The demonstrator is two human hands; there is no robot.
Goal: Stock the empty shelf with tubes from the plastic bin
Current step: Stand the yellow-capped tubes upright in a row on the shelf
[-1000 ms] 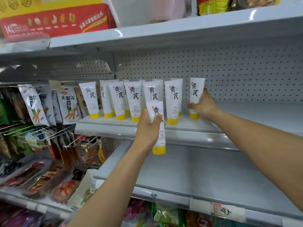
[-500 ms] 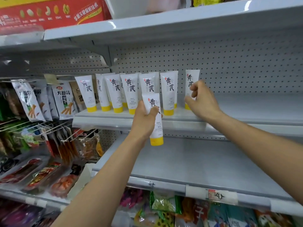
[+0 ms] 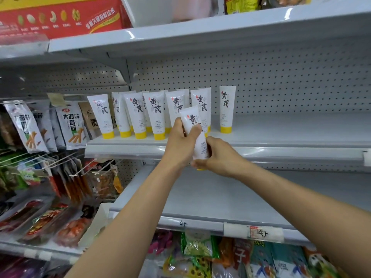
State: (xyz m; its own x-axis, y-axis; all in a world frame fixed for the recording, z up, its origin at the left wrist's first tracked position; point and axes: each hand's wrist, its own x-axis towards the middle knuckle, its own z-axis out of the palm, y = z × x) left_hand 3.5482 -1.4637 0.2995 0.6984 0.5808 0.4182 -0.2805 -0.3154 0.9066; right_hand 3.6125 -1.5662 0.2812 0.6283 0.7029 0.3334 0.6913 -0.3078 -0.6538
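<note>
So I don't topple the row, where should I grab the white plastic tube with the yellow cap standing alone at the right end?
Probably mid-body on the white plastic tube, coming from the front-right: it stands upright on its yellow cap, bare grey shelf on that side, other tubes to its left.

Two bare forearms are pictured from the wearer's own viewpoint: the left forearm (image 3: 144, 207) is seen at 7 o'clock, the right forearm (image 3: 301, 203) at 4 o'clock. Both are shown unsleeved along their whole visible length. The left hand (image 3: 180, 143) and right hand (image 3: 218, 157) are likewise seen uncovered.
</note>
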